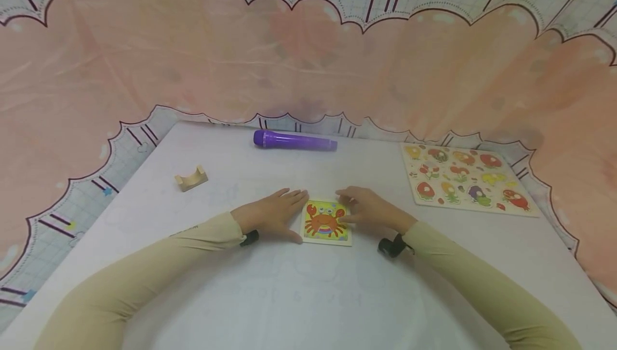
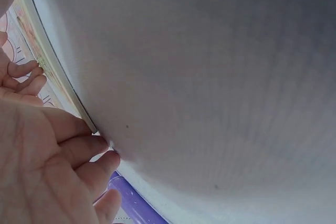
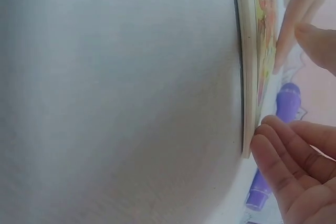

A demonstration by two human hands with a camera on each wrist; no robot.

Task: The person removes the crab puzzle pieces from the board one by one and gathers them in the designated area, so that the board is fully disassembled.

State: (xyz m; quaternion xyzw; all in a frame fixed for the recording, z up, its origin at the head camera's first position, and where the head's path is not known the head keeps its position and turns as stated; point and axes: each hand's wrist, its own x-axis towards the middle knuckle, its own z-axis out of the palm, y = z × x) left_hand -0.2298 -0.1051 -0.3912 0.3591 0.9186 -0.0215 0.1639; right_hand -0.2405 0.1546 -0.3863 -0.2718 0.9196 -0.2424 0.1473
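Observation:
A small square crab puzzle (image 1: 326, 223), a red crab on yellow with a pale wooden border, lies flat on the white table between both hands. My left hand (image 1: 276, 215) is at its left side, fingers fairly straight at the top left corner and thumb at the bottom left corner. My right hand (image 1: 371, 211) is at the right side, fingers loosely bent by the top right corner, thumb over the picture's right part. In the right wrist view the puzzle's edge (image 3: 249, 77) runs up past those fingertips (image 3: 260, 142). The left wrist view shows fingers touching the edge's end.
A purple toy microphone (image 1: 295, 141) lies at the back of the white table (image 1: 308, 296). At back right is a fruit puzzle board (image 1: 465, 177) with several pieces. A small wooden block with a curved cutout (image 1: 191, 179) sits at left. A patterned cloth (image 1: 308, 66) hangs behind.

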